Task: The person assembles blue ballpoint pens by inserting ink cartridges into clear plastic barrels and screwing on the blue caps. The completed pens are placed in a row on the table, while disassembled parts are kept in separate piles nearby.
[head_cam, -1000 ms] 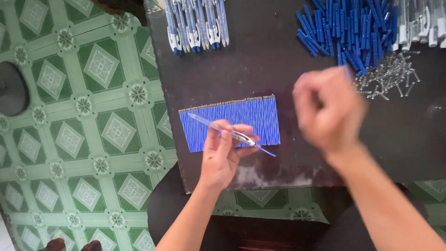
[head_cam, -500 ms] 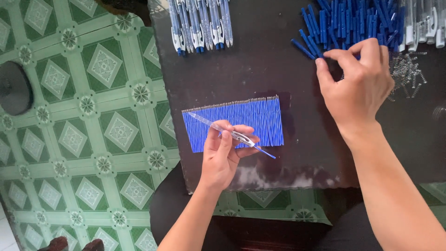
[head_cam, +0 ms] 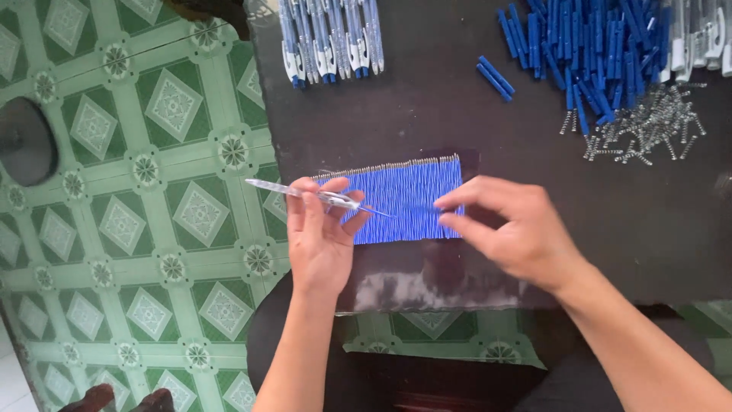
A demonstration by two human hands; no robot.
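Observation:
My left hand (head_cam: 320,236) holds a clear pen barrel (head_cam: 301,191) with a refill tip poking out to the right, lying across its fingers. Just beside it a neat row of blue pen refills (head_cam: 404,200) lies on the dark board (head_cam: 457,114). My right hand (head_cam: 511,233) rests at the right end of that row, thumb and forefinger pinched on a blue piece there; what exactly it pinches is hard to tell.
A bundle of assembled blue-and-white pens (head_cam: 332,38) lies at the board's far edge. A heap of blue pen parts (head_cam: 587,46) and a pile of small metal springs (head_cam: 648,126) sit at the far right. Green patterned floor tiles (head_cam: 137,191) lie to the left.
My right hand came back from the blue parts heap at the far right down to the right end of the refill row. The left hand stayed in place with the barrel.

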